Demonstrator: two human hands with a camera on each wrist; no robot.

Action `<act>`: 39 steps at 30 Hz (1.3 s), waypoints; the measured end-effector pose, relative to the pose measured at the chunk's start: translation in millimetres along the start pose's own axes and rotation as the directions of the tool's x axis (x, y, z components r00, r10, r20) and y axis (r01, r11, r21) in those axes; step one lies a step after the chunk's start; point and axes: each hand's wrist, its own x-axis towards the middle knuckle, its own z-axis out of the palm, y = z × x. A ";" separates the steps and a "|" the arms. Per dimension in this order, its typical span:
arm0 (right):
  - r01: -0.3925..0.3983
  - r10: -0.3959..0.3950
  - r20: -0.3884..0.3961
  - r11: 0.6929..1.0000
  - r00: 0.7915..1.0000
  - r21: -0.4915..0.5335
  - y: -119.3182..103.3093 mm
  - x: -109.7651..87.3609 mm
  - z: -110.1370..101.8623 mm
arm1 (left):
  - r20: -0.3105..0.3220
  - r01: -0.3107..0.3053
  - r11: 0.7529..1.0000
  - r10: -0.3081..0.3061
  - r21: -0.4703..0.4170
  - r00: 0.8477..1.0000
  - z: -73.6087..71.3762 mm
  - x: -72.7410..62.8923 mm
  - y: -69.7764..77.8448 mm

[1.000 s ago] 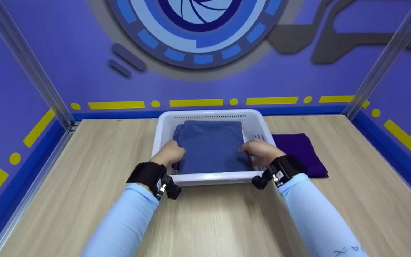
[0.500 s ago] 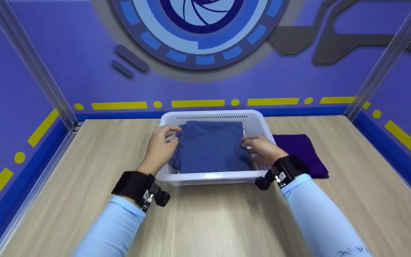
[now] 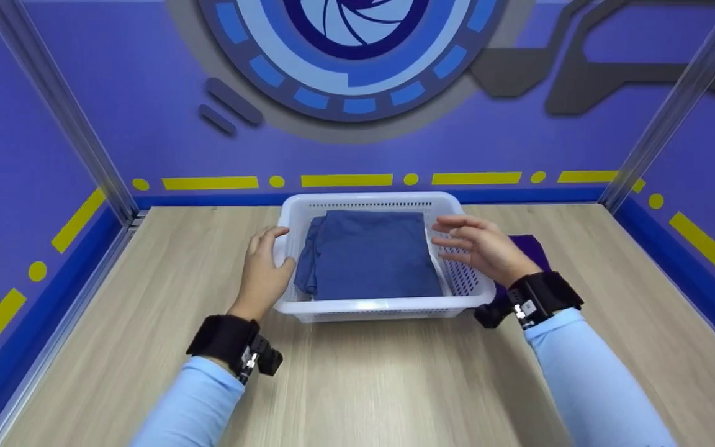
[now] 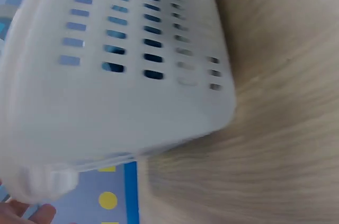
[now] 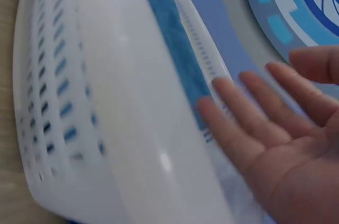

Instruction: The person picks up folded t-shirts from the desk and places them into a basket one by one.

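Folded blue cloth lies flat inside a white plastic basket with slotted walls. At the basket's left rim is my left hand, its fingers loosely bent and holding nothing. Only a few of its fingertips show in the left wrist view, near the basket's corner. My right hand is raised over the basket's right side with fingers spread and nothing in them. In the right wrist view its fingers stand straight beside the rim, palm showing.
A folded purple cloth lies on the wooden table right of the basket, partly hidden behind my right hand and wrist. A blue-purple wall panel rises close behind the basket, and further panels close off both sides.
Both hands have come off the blue cloth. My left hand has moved left to the basket's rim, my right hand up and to the right. The cloth stays in the basket.
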 end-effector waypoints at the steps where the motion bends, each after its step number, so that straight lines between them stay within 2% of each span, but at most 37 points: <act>1: 0.026 -0.025 -0.024 0.999 0.999 0.035 0.0 -1.1 -4.8 | 0.011 0.019 1.000 -0.019 0.000 1.000 0.7 -1.0 -3.0; 4: 0.100 -0.083 -0.111 0.983 0.990 0.153 2.5 -4.1 -20.1 | 0.043 0.086 0.996 -0.085 -0.019 0.995 2.6 -3.4 -9.7; 8: 0.130 -0.087 -0.207 0.971 0.974 0.201 8.4 -10.1 -40.4 | 0.075 0.166 0.984 -0.161 -0.060 0.984 3.3 -4.2 -12.3; 12: 0.062 -0.040 -0.254 0.995 0.966 0.080 15.4 -16.3 -56.6 | 0.123 0.227 0.967 -0.213 -0.112 0.969 3.3 -3.6 -11.4; 14: 0.009 -0.019 -0.265 0.999 0.964 -0.040 20.3 -17.5 -62.4 | 0.150 0.255 0.957 -0.234 -0.139 0.961 3.3 -3.4 -10.4; 16: -0.028 -0.023 -0.272 0.983 0.962 -0.183 27.1 -17.3 -67.5 | 0.168 0.267 0.951 -0.241 -0.156 0.956 3.1 -3.4 -9.0; 18: -0.058 -0.042 -0.278 0.937 0.960 -0.344 34.7 -16.4 -71.7 | 0.180 0.269 0.950 -0.240 -0.159 0.954 3.0 -3.6 -8.3; 19: -0.073 -0.052 -0.276 0.903 0.960 -0.423 38.7 -16.0 -73.4 | 0.184 0.266 0.951 -0.236 -0.160 0.954 3.4 -3.7 -8.4; 23: -0.076 -0.099 -0.220 0.739 0.970 -0.669 52.0 -13.0 -75.7 | 0.184 0.249 0.955 -0.219 -0.158 0.958 3.5 -4.2 -9.3; 25: -0.054 -0.118 -0.177 0.668 0.977 -0.742 56.9 -11.0 -73.6 | 0.179 0.246 0.955 -0.217 -0.163 0.960 3.2 -4.3 -9.8; 31: 0.038 -0.183 -0.063 0.502 0.981 -0.864 68.3 -7.5 -64.7 | 0.174 0.246 0.957 -0.219 -0.152 0.960 3.4 -3.5 -10.7; 33: 0.017 -0.159 -0.065 0.463 0.985 -0.886 70.3 -8.0 -62.0 | 0.178 0.251 0.958 -0.224 -0.142 0.958 4.0 -3.3 -10.9; 35: -0.038 -0.107 -0.094 0.435 0.990 -0.900 71.7 -8.8 -59.7 | 0.177 0.256 0.957 -0.231 -0.134 0.957 4.8 -3.2 -11.2; 37: -0.128 -0.021 -0.151 0.429 0.988 -0.894 71.3 -9.5 -56.8 | 0.172 0.252 0.958 -0.228 -0.133 0.958 5.1 -3.2 -10.7; 39: -0.217 0.066 -0.209 0.428 0.976 -0.878 69.9 -10.3 -54.1 | 0.168 0.249 0.960 -0.226 -0.129 0.959 5.3 -3.3 -10.5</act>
